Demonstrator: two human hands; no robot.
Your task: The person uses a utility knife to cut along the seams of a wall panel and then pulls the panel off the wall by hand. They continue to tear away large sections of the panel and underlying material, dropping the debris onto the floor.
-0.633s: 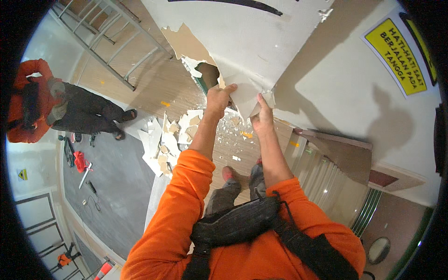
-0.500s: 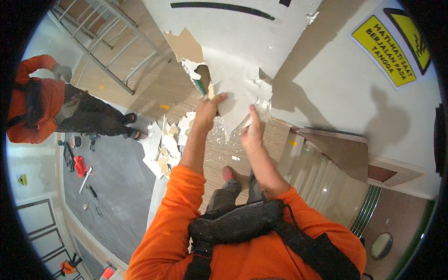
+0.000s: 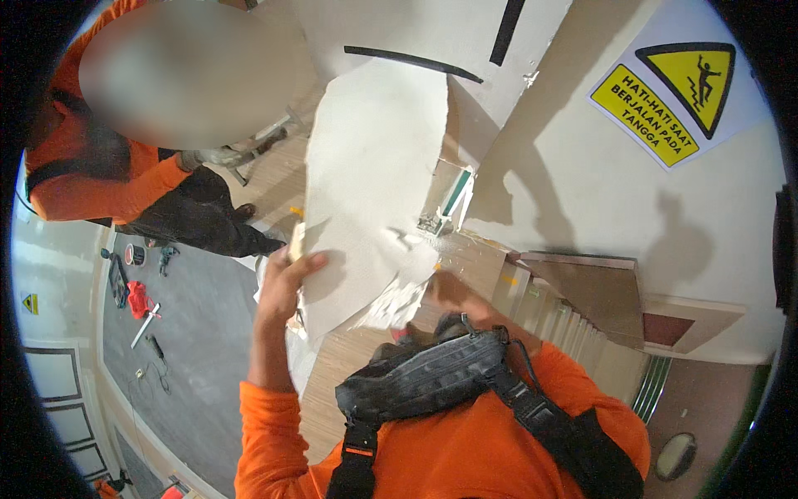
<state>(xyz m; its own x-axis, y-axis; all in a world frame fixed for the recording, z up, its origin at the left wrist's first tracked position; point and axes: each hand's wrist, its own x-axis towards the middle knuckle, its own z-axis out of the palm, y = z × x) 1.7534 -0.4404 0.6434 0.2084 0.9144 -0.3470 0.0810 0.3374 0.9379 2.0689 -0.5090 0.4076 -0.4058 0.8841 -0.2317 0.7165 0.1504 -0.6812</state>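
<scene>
A large torn piece of white plasterboard [image 3: 366, 158] hangs tilted in front of me, its lower edge ragged and crumbling. My left hand [image 3: 287, 283] is closed on its left edge, thumb lying on the front face. At the lower right, my right hand [image 3: 457, 295] is closed at the ragged edge, its fingertips partly hidden. Behind the piece rises the white wall column [image 3: 499, 100] it borders, with black strips on it. A broken corner with a green edge [image 3: 455, 195] shows beside the piece. Whether the piece is fully loose I cannot tell.
A co-worker in orange [image 3: 125, 187] stands close by at the left, gloved hand near a metal frame. Tools and a red cloth [image 3: 140, 299] lie on the grey floor [image 3: 208, 333]. Stairs [image 3: 557, 312] drop away at the right, below a yellow warning sign [image 3: 665, 100].
The board piece has swung out from the column toward me, showing a broad pale face. My left hand has moved left and down, my right hand down. The co-worker has bent closer.
</scene>
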